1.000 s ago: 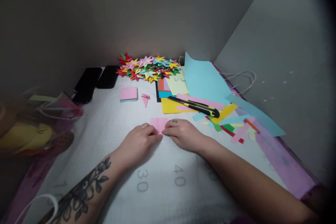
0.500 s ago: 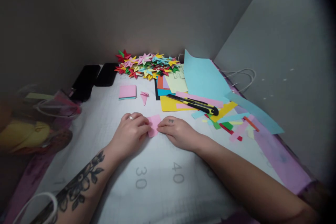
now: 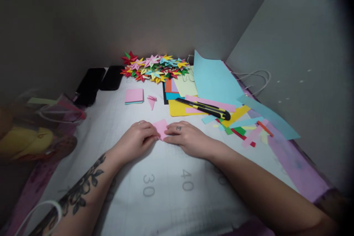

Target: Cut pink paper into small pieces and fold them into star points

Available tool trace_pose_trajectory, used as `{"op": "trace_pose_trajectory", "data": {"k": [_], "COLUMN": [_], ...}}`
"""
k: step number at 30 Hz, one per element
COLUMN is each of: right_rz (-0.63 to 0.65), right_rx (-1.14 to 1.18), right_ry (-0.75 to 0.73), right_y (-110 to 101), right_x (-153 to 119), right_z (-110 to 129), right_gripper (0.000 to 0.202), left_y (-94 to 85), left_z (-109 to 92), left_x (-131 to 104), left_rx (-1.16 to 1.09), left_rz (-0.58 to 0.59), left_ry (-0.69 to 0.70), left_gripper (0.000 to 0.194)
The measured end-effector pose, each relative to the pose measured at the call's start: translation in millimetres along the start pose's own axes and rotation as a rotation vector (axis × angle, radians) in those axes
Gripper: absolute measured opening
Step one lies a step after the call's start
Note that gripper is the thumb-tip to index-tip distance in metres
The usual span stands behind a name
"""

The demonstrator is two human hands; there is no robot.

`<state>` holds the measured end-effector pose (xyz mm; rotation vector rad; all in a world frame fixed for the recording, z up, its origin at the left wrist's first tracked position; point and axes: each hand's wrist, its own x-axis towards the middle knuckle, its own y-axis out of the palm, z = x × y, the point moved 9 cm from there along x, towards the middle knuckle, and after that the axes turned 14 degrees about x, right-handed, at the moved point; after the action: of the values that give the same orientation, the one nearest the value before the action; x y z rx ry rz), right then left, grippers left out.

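A small pink square of paper (image 3: pixel 161 128) lies between my two hands on the white sheet with printed numbers. My left hand (image 3: pixel 140 135) grips its left side, thumb and fingers together at the edge. On the right side, my right hand (image 3: pixel 184 135) has its fingertips on the paper, thumb below the index finger. Just beyond the hands sits a folded pink paper piece (image 3: pixel 152 101), pointed at the bottom. To its left is a short stack of pink paper squares (image 3: pixel 134 96) with a blue layer underneath.
Behind lies a pile of multicoloured folded paper stars (image 3: pixel 155 68). A utility knife (image 3: pixel 204 108) rests on coloured paper sheets (image 3: pixel 177 108), near scattered paper strips (image 3: pixel 246 131). A large light blue sheet (image 3: pixel 217 81) leans back right; dark phone-like slabs (image 3: pixel 112 78) lie back left.
The pink paper has turned slightly between my hands. My left fingers have shifted down to its lower left edge, and my right fingers have moved slightly.
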<state>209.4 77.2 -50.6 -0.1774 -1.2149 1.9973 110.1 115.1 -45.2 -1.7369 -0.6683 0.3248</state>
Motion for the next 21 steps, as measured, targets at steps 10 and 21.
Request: {"op": "trace_pose_trajectory", "data": {"k": [10, 21], "right_rz": [0.055, 0.025], "right_rx": [-0.014, 0.007], "right_ry": [0.035, 0.048], "right_y": [-2, -2], "right_x": [4, 3], "right_z": [4, 2], "right_gripper": [0.029, 0.033], "left_y": [6.5, 8.6], "left_z": [11, 12], "left_x": [4, 5], "left_rx": [-0.031, 0.047], "left_rz": [-0.013, -0.013], "left_ry": [-0.248, -0.328], "left_gripper": [0.015, 0.012]}}
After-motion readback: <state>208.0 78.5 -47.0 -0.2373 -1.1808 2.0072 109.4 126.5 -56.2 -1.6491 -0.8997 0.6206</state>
